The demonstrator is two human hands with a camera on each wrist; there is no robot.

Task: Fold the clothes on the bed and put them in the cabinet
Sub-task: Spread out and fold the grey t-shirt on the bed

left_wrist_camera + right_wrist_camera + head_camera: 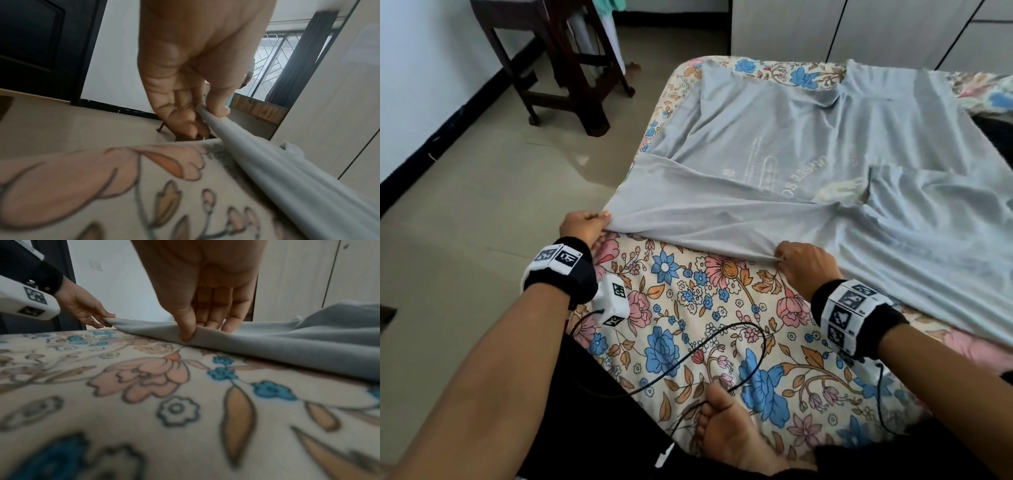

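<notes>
I count one bed under me, covered by a single sheet printed with blue, pink and orange flowers, and behind it one pale cabinet with several door panels along the far wall. One garment lies spread over the far half of the bed: a grey T-shirt, print side up, with one side folded over its middle. Its pale print reads upside down from my view; I make out only a few large letters, something like "SC", and the fine lines beside them are too small to read. One dark wooden chair stands on the tiled floor to the left of the bed. One black cable loops across the sheet near me. I see two hands at the shirt's near edge. My left hand pinches the shirt's corner at the bed's left side, thumb over the cloth and fingers curled beneath it. My right hand pinches the same edge further right, thumb tucked under the fold and fingers laid on top. Each wrist carries one black band with square black-and-white marker tags.
</notes>
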